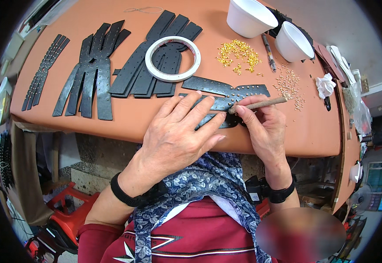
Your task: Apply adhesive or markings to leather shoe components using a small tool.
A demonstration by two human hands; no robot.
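One hand (266,125), the right, pinches a tan stick (275,102)

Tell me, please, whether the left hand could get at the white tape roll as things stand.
Probably yes: the white tape roll lies uncovered just beyond the left hand, with nothing standing between them.

The black leather piece (221,104) lies flat, right of centre, cut into long strips that spread left from a narrower middle; another set reaches right. Small metallic studs dot the middle and the far right strip; parts of the near side are covered. A slim brownish stick (268,103) slants low over it, its left tip at the studded middle, its paler right end raised.
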